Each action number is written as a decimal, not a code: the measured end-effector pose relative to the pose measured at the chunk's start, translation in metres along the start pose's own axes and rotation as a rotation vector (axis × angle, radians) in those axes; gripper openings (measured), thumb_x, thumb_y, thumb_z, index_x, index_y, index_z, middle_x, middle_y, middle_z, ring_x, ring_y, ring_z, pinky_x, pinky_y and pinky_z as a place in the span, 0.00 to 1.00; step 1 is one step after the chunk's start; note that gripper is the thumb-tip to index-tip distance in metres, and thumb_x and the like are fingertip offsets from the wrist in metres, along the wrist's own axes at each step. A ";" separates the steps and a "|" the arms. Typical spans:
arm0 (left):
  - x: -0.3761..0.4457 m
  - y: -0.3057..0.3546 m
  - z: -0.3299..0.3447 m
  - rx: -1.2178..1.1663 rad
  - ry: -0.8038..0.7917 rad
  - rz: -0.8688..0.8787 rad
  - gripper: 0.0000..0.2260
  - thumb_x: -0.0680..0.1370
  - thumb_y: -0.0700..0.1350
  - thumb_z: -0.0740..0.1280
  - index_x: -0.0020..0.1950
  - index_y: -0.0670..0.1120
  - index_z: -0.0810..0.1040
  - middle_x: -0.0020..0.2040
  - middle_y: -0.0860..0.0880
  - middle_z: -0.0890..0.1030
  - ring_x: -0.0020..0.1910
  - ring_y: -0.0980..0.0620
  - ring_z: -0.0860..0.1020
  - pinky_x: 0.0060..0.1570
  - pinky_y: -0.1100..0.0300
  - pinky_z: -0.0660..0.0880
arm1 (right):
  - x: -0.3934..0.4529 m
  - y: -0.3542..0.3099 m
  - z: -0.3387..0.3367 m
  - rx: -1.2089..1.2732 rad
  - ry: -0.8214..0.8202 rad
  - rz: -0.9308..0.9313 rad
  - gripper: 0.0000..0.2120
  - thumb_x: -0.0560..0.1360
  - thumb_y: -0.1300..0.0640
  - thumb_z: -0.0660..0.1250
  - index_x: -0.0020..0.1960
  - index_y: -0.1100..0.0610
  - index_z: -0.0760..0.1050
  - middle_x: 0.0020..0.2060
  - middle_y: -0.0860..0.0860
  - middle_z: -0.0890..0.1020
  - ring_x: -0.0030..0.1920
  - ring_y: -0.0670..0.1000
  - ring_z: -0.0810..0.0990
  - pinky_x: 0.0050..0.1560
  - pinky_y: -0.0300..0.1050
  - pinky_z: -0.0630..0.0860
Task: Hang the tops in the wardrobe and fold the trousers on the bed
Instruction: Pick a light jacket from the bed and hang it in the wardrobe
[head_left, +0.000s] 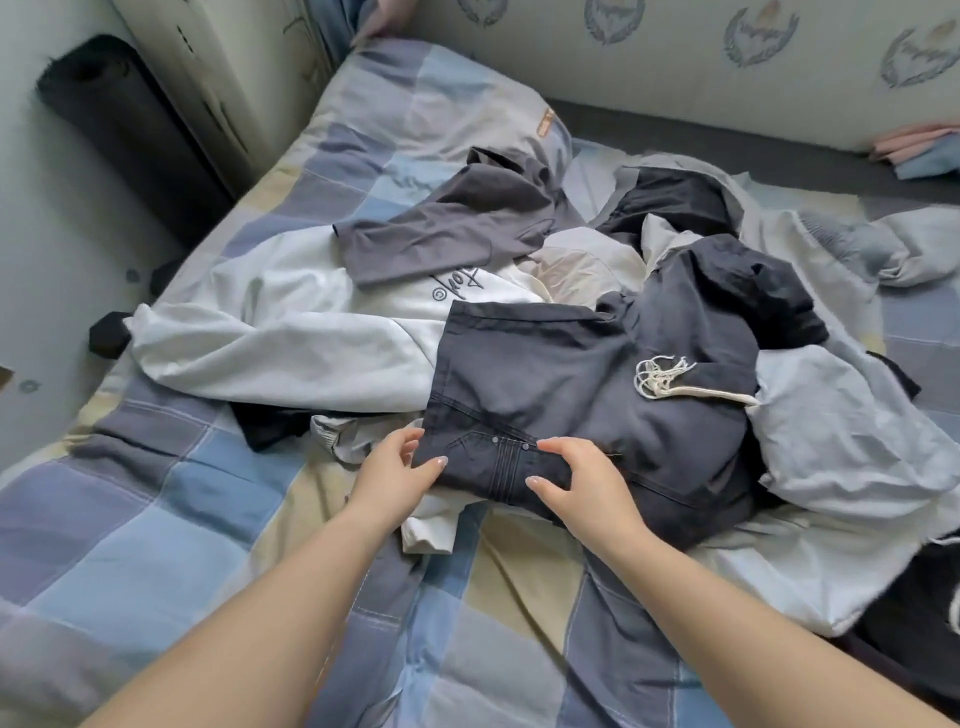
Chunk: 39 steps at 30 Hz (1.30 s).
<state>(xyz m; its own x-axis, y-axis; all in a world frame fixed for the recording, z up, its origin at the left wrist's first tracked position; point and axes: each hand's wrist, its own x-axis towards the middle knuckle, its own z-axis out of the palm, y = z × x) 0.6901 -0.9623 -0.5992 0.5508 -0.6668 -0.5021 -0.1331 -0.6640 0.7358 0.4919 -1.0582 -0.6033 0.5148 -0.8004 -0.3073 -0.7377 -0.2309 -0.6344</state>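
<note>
Dark denim trousers (545, 384) on the checked bedspread (156, 509) — gripped at the near edge by both hands.

Spread atop the heap of clothes mid-bed, over a white sweatshirt (291, 332). Pinched at the near left corner by left hand (395, 467), thumb on top; clasped beside the stitched, riveted seam by right hand (576, 478), fingers curled over the fabric. Frayed cream drawstring (670, 376) lying across the denim — grey top (447, 228) beyond.
</note>
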 end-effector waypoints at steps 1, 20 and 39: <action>0.012 -0.013 0.005 -0.005 0.000 -0.004 0.24 0.75 0.44 0.71 0.69 0.47 0.70 0.64 0.50 0.74 0.60 0.55 0.73 0.56 0.64 0.65 | 0.012 0.007 0.016 -0.068 -0.009 -0.023 0.24 0.74 0.49 0.69 0.68 0.50 0.70 0.68 0.47 0.71 0.69 0.47 0.66 0.68 0.39 0.61; 0.099 -0.087 0.070 0.017 0.106 -0.049 0.17 0.72 0.45 0.73 0.57 0.47 0.71 0.48 0.54 0.77 0.51 0.52 0.75 0.54 0.58 0.72 | 0.089 0.046 0.142 -0.579 0.013 -0.287 0.41 0.72 0.50 0.70 0.77 0.53 0.51 0.76 0.55 0.56 0.76 0.55 0.51 0.74 0.57 0.47; 0.069 -0.029 0.076 -0.227 0.287 0.209 0.15 0.78 0.52 0.64 0.36 0.43 0.71 0.34 0.48 0.75 0.35 0.53 0.72 0.37 0.58 0.69 | 0.063 0.038 0.075 0.105 0.130 0.054 0.17 0.72 0.61 0.61 0.54 0.43 0.77 0.43 0.48 0.84 0.45 0.54 0.79 0.43 0.46 0.75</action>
<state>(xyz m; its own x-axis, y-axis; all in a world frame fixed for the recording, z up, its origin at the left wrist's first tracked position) 0.6692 -1.0148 -0.6900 0.7426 -0.6367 -0.2078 -0.0990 -0.4112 0.9061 0.5285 -1.0756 -0.7001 0.4098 -0.8766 -0.2524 -0.7096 -0.1326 -0.6920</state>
